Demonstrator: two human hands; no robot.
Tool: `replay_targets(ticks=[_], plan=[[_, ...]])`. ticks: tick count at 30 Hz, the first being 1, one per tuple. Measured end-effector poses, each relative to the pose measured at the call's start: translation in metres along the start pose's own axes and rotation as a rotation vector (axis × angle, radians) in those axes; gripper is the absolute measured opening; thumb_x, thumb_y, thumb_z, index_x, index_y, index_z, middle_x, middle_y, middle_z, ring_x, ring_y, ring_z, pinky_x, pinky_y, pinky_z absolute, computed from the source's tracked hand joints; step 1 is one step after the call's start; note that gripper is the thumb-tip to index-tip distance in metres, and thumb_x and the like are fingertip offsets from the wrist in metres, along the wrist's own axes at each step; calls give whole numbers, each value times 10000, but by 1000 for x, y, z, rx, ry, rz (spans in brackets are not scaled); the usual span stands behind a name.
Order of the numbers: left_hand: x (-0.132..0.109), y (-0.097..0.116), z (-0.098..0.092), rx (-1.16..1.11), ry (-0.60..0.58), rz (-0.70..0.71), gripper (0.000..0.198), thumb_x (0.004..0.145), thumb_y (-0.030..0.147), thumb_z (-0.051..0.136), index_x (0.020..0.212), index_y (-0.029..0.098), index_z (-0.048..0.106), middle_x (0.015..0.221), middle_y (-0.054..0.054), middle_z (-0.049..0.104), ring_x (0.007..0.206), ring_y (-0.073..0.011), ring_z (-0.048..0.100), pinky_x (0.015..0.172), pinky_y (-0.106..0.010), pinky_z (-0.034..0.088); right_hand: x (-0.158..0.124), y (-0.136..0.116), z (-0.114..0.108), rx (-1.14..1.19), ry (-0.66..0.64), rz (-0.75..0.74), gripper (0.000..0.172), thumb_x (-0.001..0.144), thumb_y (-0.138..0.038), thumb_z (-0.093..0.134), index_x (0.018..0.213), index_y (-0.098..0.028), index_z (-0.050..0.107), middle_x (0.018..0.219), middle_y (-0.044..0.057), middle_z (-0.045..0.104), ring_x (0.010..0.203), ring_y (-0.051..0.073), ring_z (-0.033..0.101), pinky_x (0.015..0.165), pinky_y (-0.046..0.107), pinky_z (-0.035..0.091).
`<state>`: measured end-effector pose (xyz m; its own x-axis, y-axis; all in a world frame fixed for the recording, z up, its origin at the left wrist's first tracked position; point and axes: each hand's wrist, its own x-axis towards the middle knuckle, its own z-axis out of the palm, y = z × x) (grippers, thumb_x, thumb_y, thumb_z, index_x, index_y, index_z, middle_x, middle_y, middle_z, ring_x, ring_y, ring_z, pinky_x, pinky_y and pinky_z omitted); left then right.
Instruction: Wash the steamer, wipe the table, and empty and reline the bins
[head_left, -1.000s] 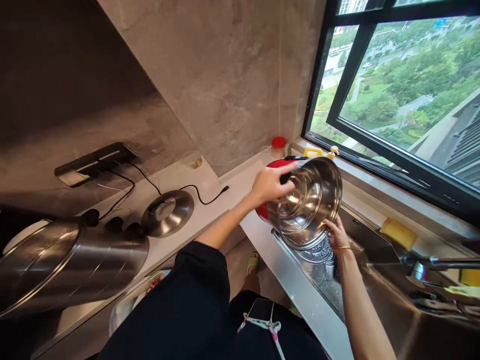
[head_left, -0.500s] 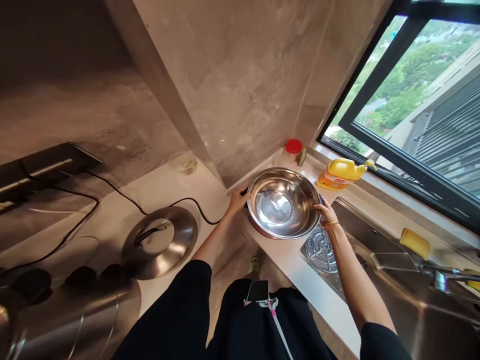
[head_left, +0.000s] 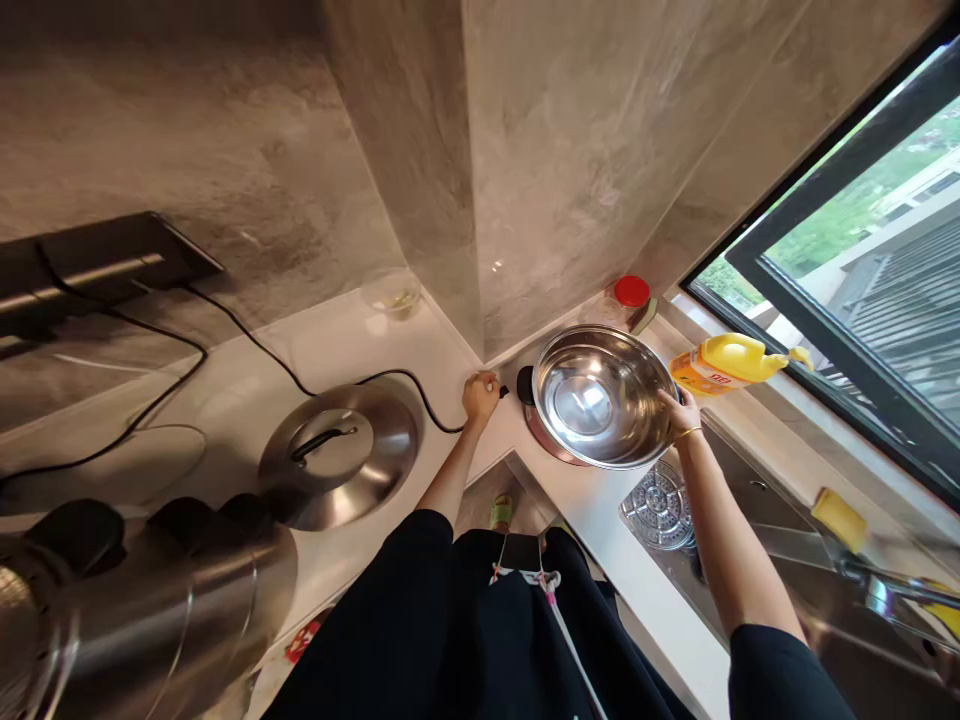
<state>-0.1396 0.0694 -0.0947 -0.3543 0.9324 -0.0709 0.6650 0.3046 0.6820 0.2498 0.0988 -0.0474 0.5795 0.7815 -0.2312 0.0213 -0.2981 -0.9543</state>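
Steel lines the inside of the pot [head_left: 600, 400], which sits on the counter [head_left: 592, 495] at the far corner, left of the sink [head_left: 750, 510]. Where 2 hands gripped it 0.5 s ago, the left hand [head_left: 481, 396] is now off the black handle [head_left: 526, 385], its fingers seemingly pinching the cord [head_left: 426, 397] just behind the plug [head_left: 503, 391]. That leaves only 1 on the pot: the right hand [head_left: 679, 410], fingers pinching the rim on the right.
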Motion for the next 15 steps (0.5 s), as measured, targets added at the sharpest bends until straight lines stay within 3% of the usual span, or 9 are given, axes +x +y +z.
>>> replay_targets(ticks=[3, 5, 10, 15], plan=[[-7, -27, 11, 178, -36, 44, 274, 771, 263, 680, 1023, 157, 700, 1151, -121, 654, 1153, -296, 531, 977, -386, 419, 0, -3, -2, -44, -38, -42, 623, 409, -397, 853, 946, -195, 608, 818, -18, 622, 691, 138, 573, 601, 276, 528], [-9, -36, 16, 267, -77, 111, 270, 769, 261, 693, 1017, 154, 693, 1112, -138, 657, 1140, -323, 519, 964, -423, 409, 1, -5, -4, -64, -94, -71, 631, 407, -437, 852, 936, -201, 602, 794, -30, 609, 659, 127, 561, 580, 272, 521], [-4, -38, 21, 284, -212, 413, 227, 861, 284, 610, 1057, 177, 645, 1042, -100, 672, 1047, -258, 548, 917, -378, 392, 4, -16, -7, -93, -192, -42, 674, 356, -471, 857, 920, -211, 596, 754, -48, 599, 593, 102, 538, 527, 241, 486], [-6, -36, 28, 278, -312, 506, 186, 854, 283, 619, 1009, 191, 666, 966, -73, 695, 979, -235, 578, 896, -373, 371, 8, -29, -8, -150, -248, 41, 634, 379, -398, 866, 940, -218, 631, 799, 4, 633, 586, 119, 557, 526, 269, 476]])
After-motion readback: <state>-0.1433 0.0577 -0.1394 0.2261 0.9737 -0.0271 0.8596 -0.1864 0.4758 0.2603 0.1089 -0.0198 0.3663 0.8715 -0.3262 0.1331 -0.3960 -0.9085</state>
